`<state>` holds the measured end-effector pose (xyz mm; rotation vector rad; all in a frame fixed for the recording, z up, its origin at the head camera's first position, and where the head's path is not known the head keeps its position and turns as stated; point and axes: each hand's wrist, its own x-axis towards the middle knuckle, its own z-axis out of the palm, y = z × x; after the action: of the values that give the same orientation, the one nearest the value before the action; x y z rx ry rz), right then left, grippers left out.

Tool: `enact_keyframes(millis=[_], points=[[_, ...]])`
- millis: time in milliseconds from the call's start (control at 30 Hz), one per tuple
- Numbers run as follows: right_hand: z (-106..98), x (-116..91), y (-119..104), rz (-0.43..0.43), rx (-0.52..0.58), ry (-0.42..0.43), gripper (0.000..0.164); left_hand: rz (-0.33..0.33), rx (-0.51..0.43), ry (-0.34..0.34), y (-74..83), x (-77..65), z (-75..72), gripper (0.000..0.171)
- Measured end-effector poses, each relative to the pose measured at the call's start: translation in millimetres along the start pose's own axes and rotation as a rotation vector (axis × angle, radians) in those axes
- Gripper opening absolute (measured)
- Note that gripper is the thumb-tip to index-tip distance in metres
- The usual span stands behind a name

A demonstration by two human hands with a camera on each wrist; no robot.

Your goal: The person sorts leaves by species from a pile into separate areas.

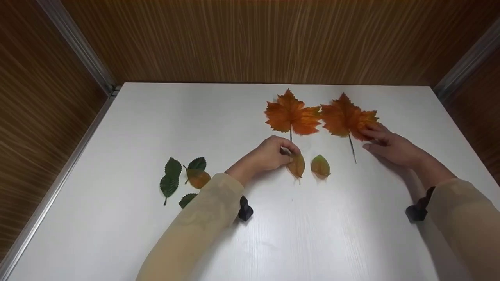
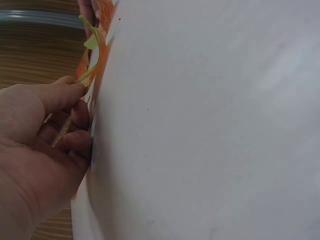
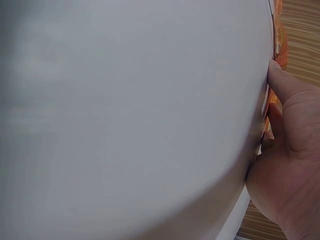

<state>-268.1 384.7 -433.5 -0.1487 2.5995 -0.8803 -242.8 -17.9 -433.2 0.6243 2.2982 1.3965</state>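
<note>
My left hand (image 1: 275,153) pinches a small yellow-orange leaf (image 1: 297,166) between thumb and forefinger; in the left wrist view this leaf (image 2: 97,55) curls up from the fingertips. Just right of it lies a small green-and-orange leaf (image 1: 320,167). Behind the left hand an orange maple leaf (image 1: 291,113) lies flat, its dark stem running down toward the fingers. My right hand (image 1: 392,146) rests on the right edge of a second orange maple leaf (image 1: 343,117), fingers extended over it. In the right wrist view the thumb (image 3: 285,82) touches the tabletop beside the orange leaf.
Dark green leaves (image 1: 170,181) and an orange-brown leaf (image 1: 199,178) lie at the left of the white table (image 1: 117,234); my left sleeve partly covers another green leaf (image 1: 187,200). Wood-grain panels (image 1: 250,43) stand along the back and both sides.
</note>
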Motion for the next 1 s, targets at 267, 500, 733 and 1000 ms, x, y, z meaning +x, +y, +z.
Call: enact_keyframes(millis=[267,500,733,1000], points=[[-1.0,-0.4,-1.1,-0.008,0.005,-0.004,0.072,-0.005,0.022,0.007,-1.5,2.1,0.6,0.025],[-2.0,-1.6,-1.5,0.006,-0.003,-0.004,0.074,-0.002,0.036,0.007,-1.1,2.3,0.7,0.023],[-2.4,-2.5,-2.2,-0.001,0.003,-0.011,0.074,-0.007,0.04,0.003,0.1,0.7,0.4,0.024],[-0.5,-2.3,-1.3,-0.013,0.024,-0.006,0.074,-0.016,0.036,-0.022,4.6,-3.9,-0.6,0.027]])
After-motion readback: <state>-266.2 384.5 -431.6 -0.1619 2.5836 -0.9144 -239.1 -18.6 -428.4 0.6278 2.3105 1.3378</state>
